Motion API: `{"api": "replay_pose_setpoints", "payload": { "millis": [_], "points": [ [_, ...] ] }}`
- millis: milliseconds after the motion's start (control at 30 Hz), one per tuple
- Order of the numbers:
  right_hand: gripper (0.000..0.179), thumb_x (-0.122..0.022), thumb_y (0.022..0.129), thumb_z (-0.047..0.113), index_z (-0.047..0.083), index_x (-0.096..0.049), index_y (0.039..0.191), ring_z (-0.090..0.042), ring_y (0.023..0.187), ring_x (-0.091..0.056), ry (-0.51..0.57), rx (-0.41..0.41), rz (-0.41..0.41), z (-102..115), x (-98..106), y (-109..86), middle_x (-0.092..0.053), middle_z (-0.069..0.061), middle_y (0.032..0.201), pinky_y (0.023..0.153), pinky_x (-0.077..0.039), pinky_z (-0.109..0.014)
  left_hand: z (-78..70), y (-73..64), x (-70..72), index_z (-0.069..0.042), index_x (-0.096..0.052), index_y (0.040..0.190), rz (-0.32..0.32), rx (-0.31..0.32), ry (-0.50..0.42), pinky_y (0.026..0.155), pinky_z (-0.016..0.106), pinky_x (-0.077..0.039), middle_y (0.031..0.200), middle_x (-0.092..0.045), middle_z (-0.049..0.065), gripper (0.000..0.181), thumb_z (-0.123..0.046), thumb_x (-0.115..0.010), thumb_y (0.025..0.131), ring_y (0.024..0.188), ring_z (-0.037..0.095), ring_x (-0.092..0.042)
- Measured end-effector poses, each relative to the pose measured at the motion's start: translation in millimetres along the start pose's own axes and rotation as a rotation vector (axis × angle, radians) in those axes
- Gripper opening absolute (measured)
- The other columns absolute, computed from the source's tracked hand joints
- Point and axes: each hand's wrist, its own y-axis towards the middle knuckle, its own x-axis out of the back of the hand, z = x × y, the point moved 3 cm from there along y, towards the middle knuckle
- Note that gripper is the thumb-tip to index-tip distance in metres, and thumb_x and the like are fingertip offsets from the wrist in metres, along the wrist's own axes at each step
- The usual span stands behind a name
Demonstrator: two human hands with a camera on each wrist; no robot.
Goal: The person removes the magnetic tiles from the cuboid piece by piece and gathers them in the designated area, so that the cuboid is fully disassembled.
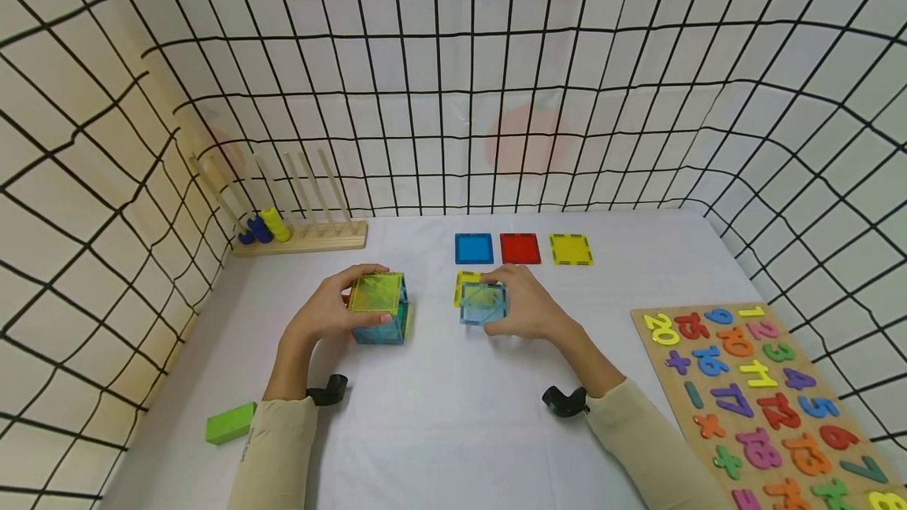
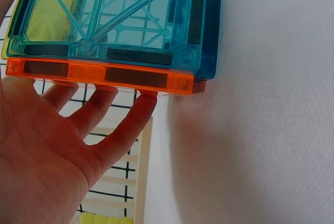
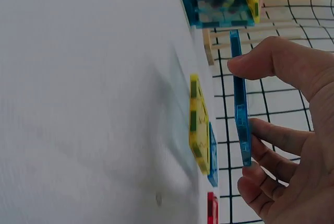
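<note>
On the left, a cube of see-through magnetic tiles point(image 1: 380, 325) has a yellow top and teal sides. My left hand point(image 1: 322, 312) grips it, thumb across the front and fingers round the back. An orange-red tile point(image 2: 99, 75) forms the side facing the palm in the left wrist view. My right hand point(image 1: 530, 305) pinches a light blue magnetic tile point(image 3: 240, 98) by its edges, raised off the table. Behind and partly below that tile lies a yellow tile point(image 3: 198, 125), partly covered in the head view.
Blue point(image 1: 473, 249), red point(image 1: 520, 249) and yellow tiles point(image 1: 571, 249) lie in a row farther back. A wooden peg stand point(image 1: 312, 238) is back left, a green block point(image 1: 231, 423) front left. A number board point(image 1: 683, 384) fills the right. Black wire mesh point(image 1: 453, 93) encloses the table.
</note>
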Motion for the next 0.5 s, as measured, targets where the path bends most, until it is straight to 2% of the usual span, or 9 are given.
{"api": "replay_pose_setpoints", "payload": {
  "millis": [300, 500],
  "points": [
    [0.071, -0.085, 0.074, 0.03, 0.016, -0.062, 0.139, -0.035, 0.132, -0.046, -0.004, -0.047, -0.011, -25, 17, -4.1, -0.053, -0.013, 0.147, 0.104, -0.051, -0.059, 1.3, 0.1, 0.0, -0.041, -0.057, 0.14, 0.008, 0.011, -0.009, 0.109, 0.061, -0.043, 0.149, -0.055, -0.003, 0.075, -0.045, -0.092, 0.073, 0.125, 0.027, -0.052],
    [0.068, -0.085, 0.077, 0.027, 0.018, -0.062, 0.14, -0.039, 0.14, -0.042, 0.028, -0.092, -0.012, -48, 22, -6.2, -0.049, -0.015, 0.153, 0.111, -0.042, -0.066, 1.8, 0.6, -0.2, -0.041, -0.057, 0.14, 0.008, 0.011, -0.008, 0.109, 0.06, -0.043, 0.148, -0.056, -0.003, 0.075, -0.046, -0.092, 0.074, 0.124, 0.027, -0.052]
  ]
}}
